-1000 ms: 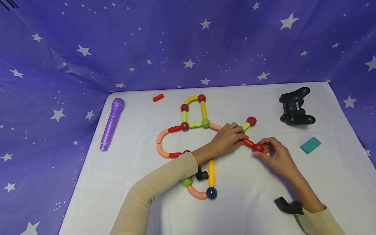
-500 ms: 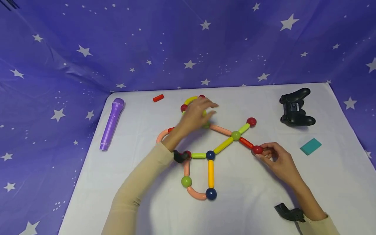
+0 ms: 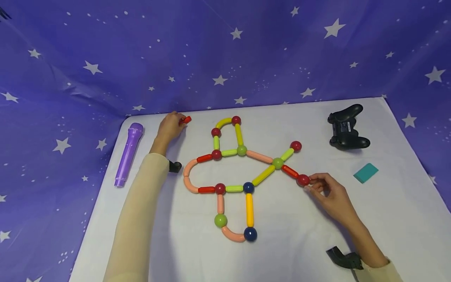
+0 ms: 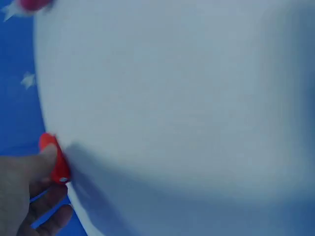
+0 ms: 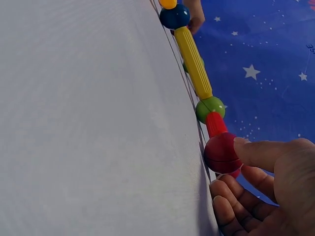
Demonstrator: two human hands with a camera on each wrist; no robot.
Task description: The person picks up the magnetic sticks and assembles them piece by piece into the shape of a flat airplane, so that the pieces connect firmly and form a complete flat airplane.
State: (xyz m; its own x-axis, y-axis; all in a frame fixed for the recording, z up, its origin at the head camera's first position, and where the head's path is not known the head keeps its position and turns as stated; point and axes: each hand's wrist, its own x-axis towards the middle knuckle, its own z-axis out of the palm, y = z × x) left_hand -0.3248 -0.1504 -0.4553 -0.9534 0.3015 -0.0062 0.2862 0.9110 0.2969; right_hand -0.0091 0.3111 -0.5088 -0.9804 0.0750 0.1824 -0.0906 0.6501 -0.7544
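Observation:
My left hand [image 3: 170, 126] pinches a short red magnetic stick [image 4: 60, 164] between thumb and fingers at the table's back edge. With thumb and fingertips, my right hand [image 3: 329, 194] holds a dark red ball [image 3: 303, 180] at the end of a red stick [image 3: 290, 171]. That stick joins a green ball [image 3: 278, 163], part of a flat plane-like figure of magnetic sticks and balls. A pink stick [image 3: 259, 156] and a yellow stick [image 3: 263, 175] run from the green ball to the body. Curved pink sticks [image 3: 190, 168] round off the figure's left end.
A purple toy microphone [image 3: 129, 154] lies at the left, beside my left forearm. At the right are a black game controller [image 3: 348, 127] and a teal block [image 3: 366, 173]. A starry purple cloth [image 3: 197, 47] hangs behind the white table [image 3: 282, 250].
My left hand has left the green ball, crossed over the figure to the far left, and taken hold of the loose red stick. The right hand stays at the dark red ball.

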